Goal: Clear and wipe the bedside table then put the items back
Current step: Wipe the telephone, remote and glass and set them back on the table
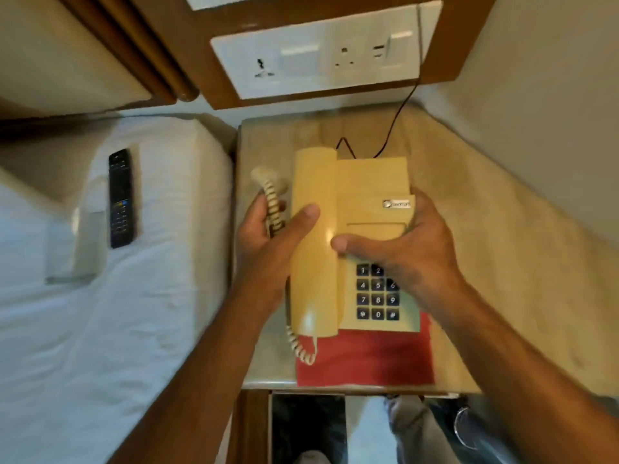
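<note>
Nearest: red folder (365, 358) flat at the front edge of the bedside table (485, 262), its far end under the telephone (371, 209).

Both hands on the telephone. Left hand (268, 236) grips its left side, thumb across the handset (315, 242), fingers curled round the coiled cord (273, 202). Right hand (402, 242) clasps the base from the right, thumb touching the handset, fingers wrapped over the far side (whether the base sits on the tabletop or just above it, cannot tell). Keypad (376, 293) partly covered by the right wrist.

Beyond: black cable (398, 118) runs up to the wall socket panel (321, 51).

Left, on the bed (150, 296): black remote (120, 197) beside a clear holder (77, 242).
</note>
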`<action>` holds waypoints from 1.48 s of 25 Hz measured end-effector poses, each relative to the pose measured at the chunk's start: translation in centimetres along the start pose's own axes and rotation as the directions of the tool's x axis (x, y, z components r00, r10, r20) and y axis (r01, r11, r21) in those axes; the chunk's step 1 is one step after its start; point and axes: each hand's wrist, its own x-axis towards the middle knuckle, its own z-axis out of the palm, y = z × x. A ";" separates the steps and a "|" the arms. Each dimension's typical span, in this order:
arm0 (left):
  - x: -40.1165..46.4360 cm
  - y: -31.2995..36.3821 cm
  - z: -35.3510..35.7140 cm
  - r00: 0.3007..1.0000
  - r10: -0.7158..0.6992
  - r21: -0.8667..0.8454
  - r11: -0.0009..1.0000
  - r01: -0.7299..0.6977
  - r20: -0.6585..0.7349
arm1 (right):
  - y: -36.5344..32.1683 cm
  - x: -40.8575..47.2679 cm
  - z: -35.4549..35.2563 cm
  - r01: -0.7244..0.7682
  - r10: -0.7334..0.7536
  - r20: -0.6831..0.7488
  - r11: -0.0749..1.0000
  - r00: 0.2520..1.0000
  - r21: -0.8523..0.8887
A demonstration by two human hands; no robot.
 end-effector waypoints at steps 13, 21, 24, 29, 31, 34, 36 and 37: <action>9.2 -4.0 16.6 0.985 -0.070 0.339 0.941 0.013 0.156 | 6.6 9.5 -13.8 -0.038 -0.023 -0.171 0.937 0.985 -0.347; 9.9 -3.5 16.0 0.924 -0.260 0.455 0.884 0.111 0.280 | 8.3 -1.8 -7.6 0.676 -0.544 0.432 0.406 0.719 -0.615; 10.4 -3.5 15.4 0.905 -0.290 0.469 0.875 0.119 0.312 | 13.0 -5.7 -4.3 0.809 -0.335 0.744 0.122 0.579 -0.575; 9.3 -4.0 16.0 0.919 -0.321 0.376 0.900 0.221 0.230 | 15.0 -7.8 -5.9 0.752 -0.459 0.626 0.160 0.630 -0.640; 8.2 -4.3 16.6 0.928 -0.333 0.265 0.922 0.283 0.169 | 14.9 -9.6 -8.9 0.711 -0.468 0.550 0.307 0.692 -0.633; 7.4 -4.4 17.1 0.936 -0.335 0.230 0.925 0.304 0.111 | 14.0 -11.6 -13.5 0.525 -0.469 0.265 0.606 0.842 -0.597; 7.2 -4.4 17.2 0.941 -0.328 0.215 0.928 0.303 0.088 | 13.6 -11.4 -15.4 0.356 -0.396 0.069 0.719 0.916 -0.598; 7.2 -4.5 17.3 0.944 -0.319 0.208 0.932 0.296 0.084 | 13.4 -10.7 -15.7 0.298 -0.384 0.018 0.684 0.923 -0.666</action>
